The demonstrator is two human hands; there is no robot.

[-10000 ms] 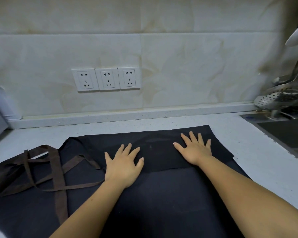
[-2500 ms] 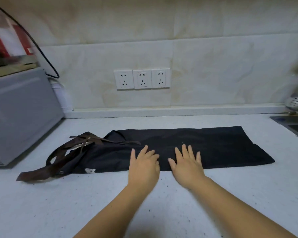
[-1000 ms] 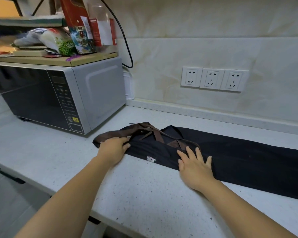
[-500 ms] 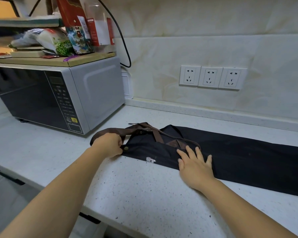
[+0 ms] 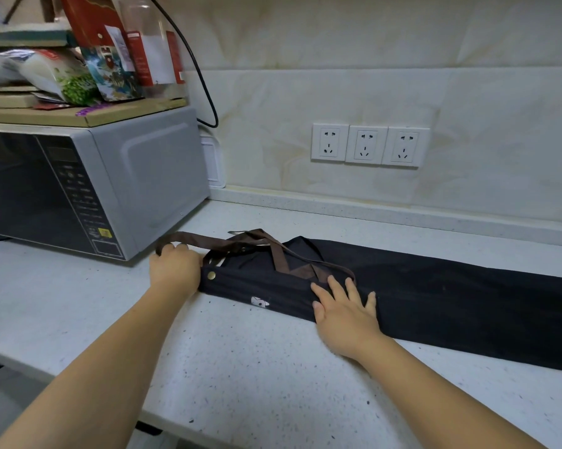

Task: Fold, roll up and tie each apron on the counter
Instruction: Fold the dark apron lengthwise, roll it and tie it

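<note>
"Where's the apron on your feed?"

"I see the black cloth apron [image 5: 435,303] folded into a long narrow band. It lies flat on the white speckled stone counter [image 5: 257,367], running from mid-scene off the right edge. Its brown fabric straps [image 5: 234,243] are bunched on top of the left end."

"And the hands?"

"The left hand [image 5: 176,270] is at that left end, fingers curled round a strap loop. The right hand [image 5: 344,312] lies flat on the band's near edge, fingers spread, pressing it down."

"How will it handle?"

"Soft, light and floppy, I'd judge. There's no stiffness, so the layers will slip unless pinned. I'd take the left end across its full width, straps tucked in, and roll toward the right with a palm on the band. Loose straps could snag or trail."

"Anything nearby?"

"A grey microwave oven [image 5: 95,186] stands just left of the straps, further back. Three white wall sockets [image 5: 367,145] sit on the far wall."
</note>
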